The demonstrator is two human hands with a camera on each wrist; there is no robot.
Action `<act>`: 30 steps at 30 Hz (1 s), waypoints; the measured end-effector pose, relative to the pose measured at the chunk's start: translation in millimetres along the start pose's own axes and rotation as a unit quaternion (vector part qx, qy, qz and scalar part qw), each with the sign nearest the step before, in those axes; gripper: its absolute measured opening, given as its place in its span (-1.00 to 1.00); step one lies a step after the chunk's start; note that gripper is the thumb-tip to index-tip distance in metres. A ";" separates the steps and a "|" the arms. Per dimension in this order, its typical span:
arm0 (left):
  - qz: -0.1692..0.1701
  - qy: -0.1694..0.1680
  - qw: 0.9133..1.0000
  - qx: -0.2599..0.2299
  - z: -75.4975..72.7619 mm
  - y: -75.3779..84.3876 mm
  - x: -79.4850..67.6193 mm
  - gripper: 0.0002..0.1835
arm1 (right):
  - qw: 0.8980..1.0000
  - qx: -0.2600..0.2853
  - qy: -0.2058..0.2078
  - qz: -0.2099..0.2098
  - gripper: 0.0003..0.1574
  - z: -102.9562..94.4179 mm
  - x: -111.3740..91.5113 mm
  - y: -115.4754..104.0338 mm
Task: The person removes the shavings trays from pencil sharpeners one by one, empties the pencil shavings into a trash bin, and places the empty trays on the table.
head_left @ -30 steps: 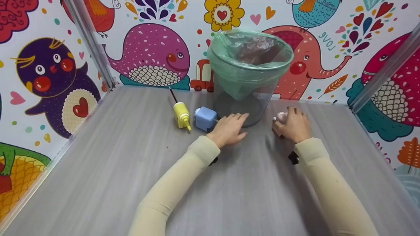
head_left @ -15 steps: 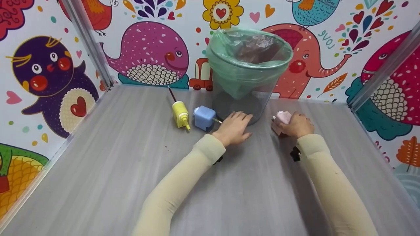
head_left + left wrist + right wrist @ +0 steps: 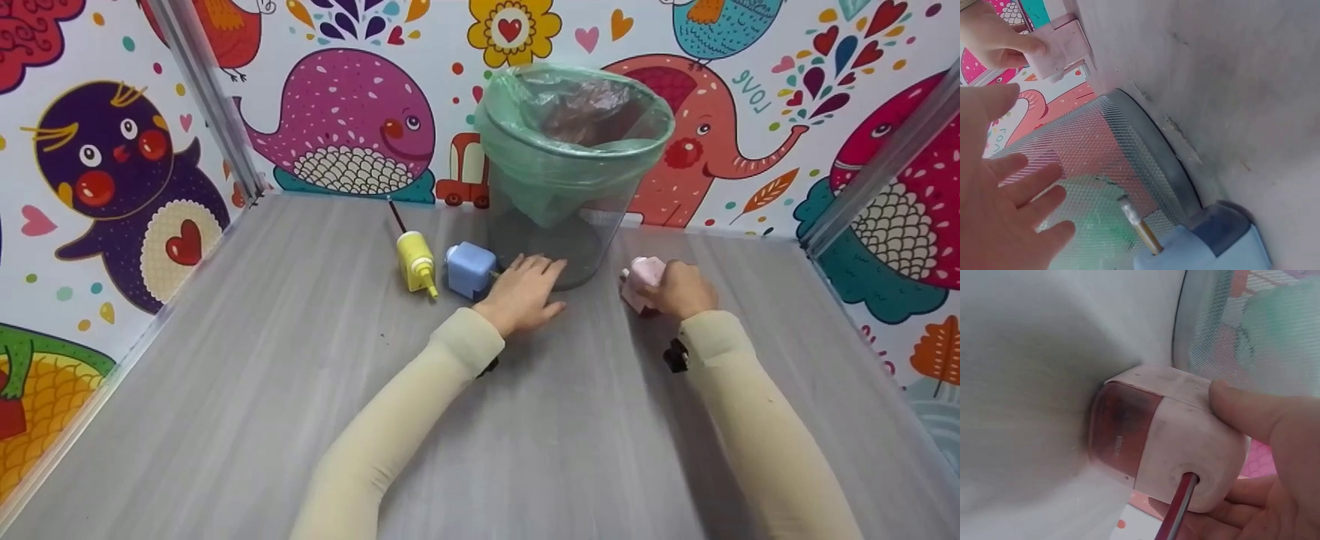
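My right hand (image 3: 687, 289) grips a pale pink pencil sharpener (image 3: 1154, 422) from its right side, thumb along the top. A dark red pencil (image 3: 1178, 509) is in the sharpener's hole, and its translucent red tray faces the table. My left hand (image 3: 523, 292) has its fingers spread in front of the mesh bin (image 3: 555, 247), holding nothing. Just left of it stands a blue pencil sharpener (image 3: 470, 270), from which a pencil's short metal-capped end (image 3: 1140, 225) sticks out. Further left is a yellow sharpener-like thing (image 3: 414, 261) with a pointed yellow part, and a dark red pencil (image 3: 397, 215) behind it.
The bin has a green plastic bag (image 3: 570, 161) folded over its rim and stands against the patterned back wall (image 3: 360, 120). Metal posts (image 3: 202, 97) mark the corners. The grey tabletop (image 3: 262, 420) stretches out in front.
My right hand has shifted from over the pink sharpener to its right side, so more of the sharpener shows. My left hand moved slightly right, then back.
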State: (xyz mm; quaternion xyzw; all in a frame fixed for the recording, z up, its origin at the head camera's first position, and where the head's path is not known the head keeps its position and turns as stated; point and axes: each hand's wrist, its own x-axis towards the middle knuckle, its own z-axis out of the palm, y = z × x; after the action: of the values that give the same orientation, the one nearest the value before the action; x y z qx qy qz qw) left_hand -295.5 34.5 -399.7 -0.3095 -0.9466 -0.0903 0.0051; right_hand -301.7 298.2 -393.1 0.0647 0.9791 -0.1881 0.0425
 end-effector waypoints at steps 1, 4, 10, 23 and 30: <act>-0.002 0.001 1.000 0.003 0.6 -0.6 -0.9 -0.27 | 1.000 -0.002 -0.001 -0.007 -0.25 0.0 -1.1 -1.9; -0.009 0.003 1.000 0.008 2.1 -3.2 -3.5 -0.27 | 0.999 -0.001 -0.005 -0.032 -0.27 0.7 -3.7 -10.1; -0.028 0.001 1.000 0.007 3.4 -7.1 -6.6 -0.26 | 0.996 0.001 -0.007 -0.087 -0.29 4.1 -7.9 -27.5; -0.040 0.005 0.999 -0.002 -1.3 -13.1 -8.4 -0.20 | 0.990 0.014 -0.046 -0.131 -0.20 0.2 -16.5 -43.0; -0.053 -0.011 0.998 -0.011 -3.9 -17.3 -9.9 -0.15 | 0.983 0.042 -0.081 -0.158 -0.24 9.0 -16.3 -51.3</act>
State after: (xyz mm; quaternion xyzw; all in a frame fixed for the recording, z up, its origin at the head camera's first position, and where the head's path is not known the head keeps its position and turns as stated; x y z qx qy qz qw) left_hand -297.9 14.3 -399.4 -0.2598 -0.9606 -0.0978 -0.0135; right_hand -292.4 245.8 -381.0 -0.1045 0.9616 -0.2378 0.0884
